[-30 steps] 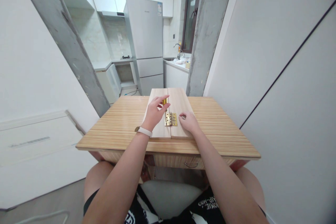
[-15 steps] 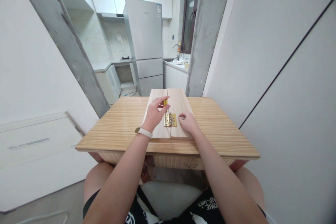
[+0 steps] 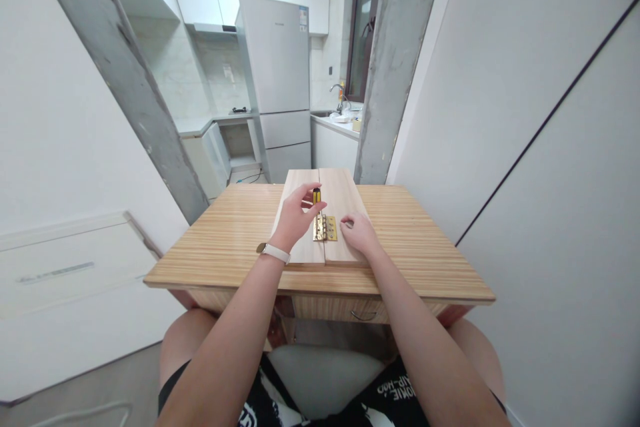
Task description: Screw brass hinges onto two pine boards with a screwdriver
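My left hand (image 3: 296, 210) is closed round the upright yellow and black handle of a screwdriver (image 3: 317, 196), with thumb and fingers on either side of it. The tool stands over the left half of a brass hinge (image 3: 331, 228); its lower end is hard to make out. This hinge lies across the seam between two pale wooden boards (image 3: 334, 187). My right hand (image 3: 358, 232) rests curled on the right board, just right of the hinge. Whatever its fingers may hold is hidden.
The boards lie on a striped wooden table (image 3: 420, 247) with a drawer (image 3: 340, 309) at its front. A refrigerator (image 3: 277, 60) and a sink counter (image 3: 335, 125) stand beyond. White walls flank both sides.
My left fingers have shifted slightly on the screwdriver, and more of its yellow handle shows. My right hand stays in place by the hinge.
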### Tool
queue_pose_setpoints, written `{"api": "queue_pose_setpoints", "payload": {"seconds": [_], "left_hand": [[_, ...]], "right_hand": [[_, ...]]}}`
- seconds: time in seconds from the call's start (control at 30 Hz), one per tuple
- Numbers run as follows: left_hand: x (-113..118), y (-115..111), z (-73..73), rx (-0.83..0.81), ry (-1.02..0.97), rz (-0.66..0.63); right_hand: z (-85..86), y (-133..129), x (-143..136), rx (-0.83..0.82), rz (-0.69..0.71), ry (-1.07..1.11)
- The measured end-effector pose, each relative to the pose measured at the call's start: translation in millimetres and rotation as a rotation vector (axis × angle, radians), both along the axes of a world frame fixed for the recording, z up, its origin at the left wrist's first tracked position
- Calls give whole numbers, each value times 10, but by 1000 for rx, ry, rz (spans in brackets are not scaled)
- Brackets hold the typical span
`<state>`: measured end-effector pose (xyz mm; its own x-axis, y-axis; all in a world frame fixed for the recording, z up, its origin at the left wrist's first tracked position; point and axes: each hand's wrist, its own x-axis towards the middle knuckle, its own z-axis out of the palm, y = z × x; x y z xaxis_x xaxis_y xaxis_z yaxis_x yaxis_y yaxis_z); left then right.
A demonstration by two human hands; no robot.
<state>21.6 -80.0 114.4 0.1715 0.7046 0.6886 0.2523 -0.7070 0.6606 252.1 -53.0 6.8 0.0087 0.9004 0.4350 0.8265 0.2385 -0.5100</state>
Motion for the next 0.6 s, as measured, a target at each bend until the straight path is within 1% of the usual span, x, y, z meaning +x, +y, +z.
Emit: {"api": "queue_pose_setpoints", "payload": {"seconds": [0.1, 0.2, 0.27, 0.37, 0.43, 0.5, 0.6], "left_hand": [[-16, -19, 24, 51, 40, 29], [-30, -16, 35, 77, 71, 18], [-34, 3, 28, 63, 70, -34], [-38, 48, 4, -3, 51, -161], [-44, 73, -5, -51, 50, -196], [-54, 83, -2, -61, 65, -156], [-72, 74, 10, -21, 77, -60]], "right_hand": [[6, -9, -3, 3, 2, 1], [3, -12, -5, 5, -2, 3], [1, -14, -5, 4, -2, 6], [-6, -13, -1, 16, 7, 11], [-14, -7, 3, 29, 11, 12], [-23, 4, 8, 30, 12, 7], [-35, 22, 14, 21, 10, 2]]}}
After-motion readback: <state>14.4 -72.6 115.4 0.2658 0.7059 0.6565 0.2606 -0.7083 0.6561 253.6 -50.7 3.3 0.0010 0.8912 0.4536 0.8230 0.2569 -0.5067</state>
